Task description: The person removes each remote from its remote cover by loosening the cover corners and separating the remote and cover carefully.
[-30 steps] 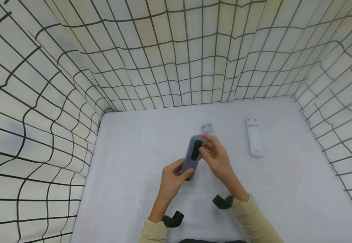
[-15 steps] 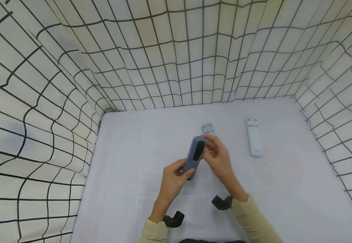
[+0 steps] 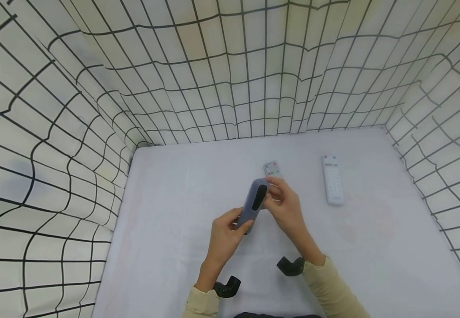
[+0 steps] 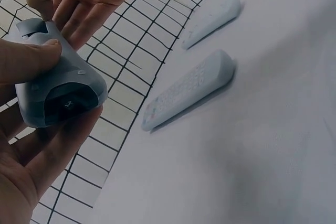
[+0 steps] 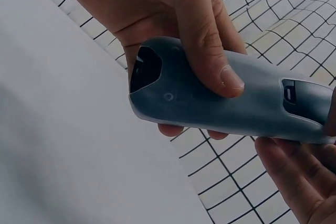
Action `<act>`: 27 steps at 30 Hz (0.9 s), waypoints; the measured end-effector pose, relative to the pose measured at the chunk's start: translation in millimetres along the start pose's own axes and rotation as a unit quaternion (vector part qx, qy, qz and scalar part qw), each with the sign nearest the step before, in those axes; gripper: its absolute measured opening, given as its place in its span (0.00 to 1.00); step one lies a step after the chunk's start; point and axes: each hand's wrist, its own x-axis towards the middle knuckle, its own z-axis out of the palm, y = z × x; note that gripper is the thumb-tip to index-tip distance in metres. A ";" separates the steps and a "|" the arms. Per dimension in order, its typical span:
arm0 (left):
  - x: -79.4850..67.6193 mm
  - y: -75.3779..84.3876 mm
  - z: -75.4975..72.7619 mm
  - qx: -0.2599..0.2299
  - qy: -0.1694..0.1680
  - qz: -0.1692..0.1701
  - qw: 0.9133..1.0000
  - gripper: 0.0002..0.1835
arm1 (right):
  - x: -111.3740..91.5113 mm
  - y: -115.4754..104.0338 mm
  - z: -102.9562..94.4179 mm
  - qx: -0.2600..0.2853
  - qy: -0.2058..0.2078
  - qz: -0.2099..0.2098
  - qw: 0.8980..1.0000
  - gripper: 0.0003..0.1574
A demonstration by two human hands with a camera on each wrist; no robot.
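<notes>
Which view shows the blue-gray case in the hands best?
The right wrist view: the blue-gray case appears large and lengthwise, with its end cutout clear. The left wrist view foreshortens it toward one end; the head view shows it small.

Over the middle of the tabletop (image 3: 166,198), a device (image 3: 247,208) sits between the left grip (image 3: 224,236) at its near end and the right grip (image 3: 287,210) at its far end. Behind the right grip, toward the far edge, lies a small remote (image 3: 271,168); right of that, a long remote (image 3: 333,183). Walls (image 3: 210,75) border the far, left and right edges.
</notes>
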 end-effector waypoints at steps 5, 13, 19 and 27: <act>0.2 -2.5 1.2 0.043 0.007 0.021 0.999 0.21 | 0.4 -0.3 -0.7 -0.040 0.007 0.009 0.999 0.22; 0.9 -1.7 -1.1 0.044 -0.012 0.012 0.999 0.19 | 0.4 1.6 0.3 -0.049 0.028 0.013 0.998 0.21; 3.7 -1.9 -8.3 -0.031 -0.052 -0.025 0.998 0.19 | 0.6 2.1 0.5 -0.036 0.036 0.017 0.999 0.17; 4.2 -4.1 -18.7 -0.122 -0.119 -0.072 0.983 0.21 | 3.4 3.6 -6.6 0.015 -0.001 0.058 0.998 0.11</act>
